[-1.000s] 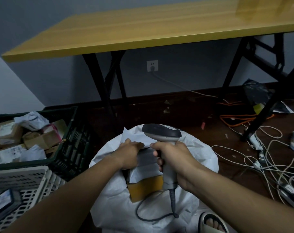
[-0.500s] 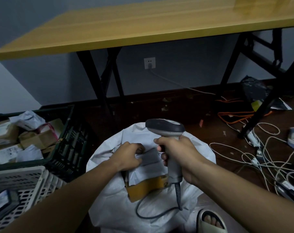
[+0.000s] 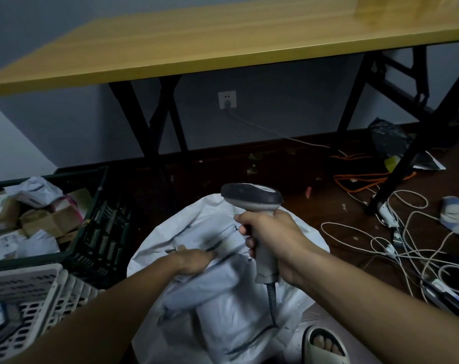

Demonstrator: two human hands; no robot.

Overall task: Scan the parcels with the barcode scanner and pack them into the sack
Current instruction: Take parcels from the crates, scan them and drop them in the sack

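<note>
Right hand (image 3: 274, 237): fingers curled round one grey handheld barcode scanner (image 3: 252, 198), centre frame.
Left hand (image 3: 193, 260): fingers blurred, grip unclear, pressing one pale grey plastic parcel (image 3: 204, 287) into one white woven sack (image 3: 223, 324).
Dark green plastic crate (image 3: 102, 232), left: several parcels.

A makeshift parcel-sorting corner in a plain room.

A yellow wooden folding table on black metal legs (image 3: 223, 46) stands against a grey wall with a white wall socket (image 3: 227, 99). On the dark wooden floor sit a dark green plastic crate of cardboard and poly-bag parcels (image 3: 102, 232), a white woven sack (image 3: 197, 219) and tangled white cables (image 3: 407, 248).
</note>
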